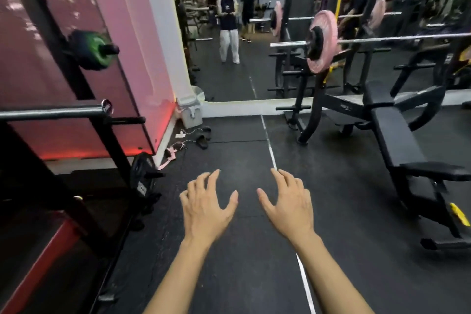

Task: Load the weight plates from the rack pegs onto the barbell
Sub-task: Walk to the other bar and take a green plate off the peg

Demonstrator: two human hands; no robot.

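Leftward, barbell (pixel 51 111) horizontal (sleeve bare).

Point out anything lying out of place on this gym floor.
By the wall, loose sandals, a white cord and a pink strap lie scattered on the mat, near the rack. They look like a trip hazard. Nothing else stands out.

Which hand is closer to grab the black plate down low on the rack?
Probably the left hand. The black plate hangs on a low peg at the left, nearer that hand. The right hand is farther away. Both hands are open and empty.
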